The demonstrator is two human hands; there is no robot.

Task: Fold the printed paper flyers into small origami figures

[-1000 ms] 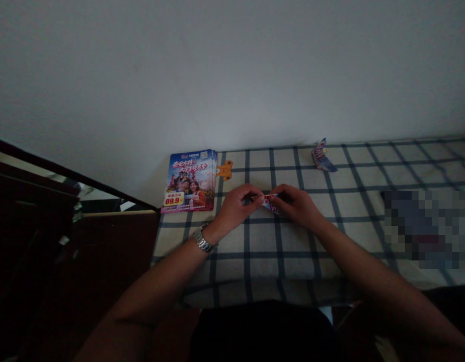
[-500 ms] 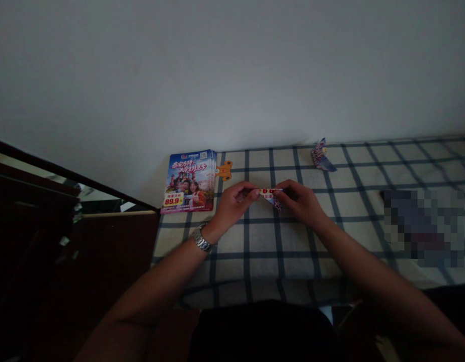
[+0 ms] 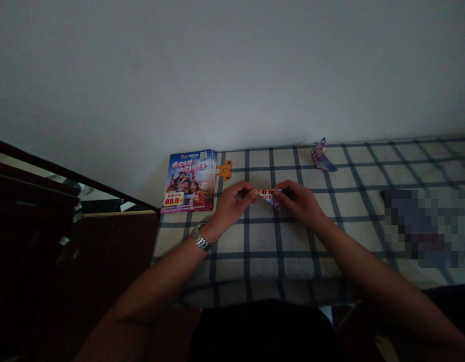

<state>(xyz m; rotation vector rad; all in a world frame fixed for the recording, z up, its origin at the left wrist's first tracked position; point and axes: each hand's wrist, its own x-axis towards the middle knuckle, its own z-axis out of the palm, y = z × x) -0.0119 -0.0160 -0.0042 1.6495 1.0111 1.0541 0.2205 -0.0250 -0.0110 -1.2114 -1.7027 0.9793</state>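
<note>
A small folded paper [image 3: 270, 197], printed in yellow, red and blue, is pinched between my two hands above a checked cloth. My left hand [image 3: 235, 200], with a metal watch on its wrist, grips the left end with thumb and forefinger. At the other end, the fingers of my right hand [image 3: 297, 201] are closed on the paper's edge. A point of the paper hangs down between them. Beyond my right hand, near the wall, stands another folded paper piece [image 3: 322, 156] with similar print.
To the left lies a stack of printed flyers [image 3: 189, 182], with an orange bear-shaped figure [image 3: 224, 170] beside it. The checked cloth [image 3: 232, 256] covers the surface up to the wall. A pixelated dark item [image 3: 421, 226] lies at right. Dark furniture [image 3: 115, 256] stands at left.
Both hands keep their pinch on the folded paper in nearly the same place. My left thumb and fingertips have shifted very slightly; the other things look the same.
</note>
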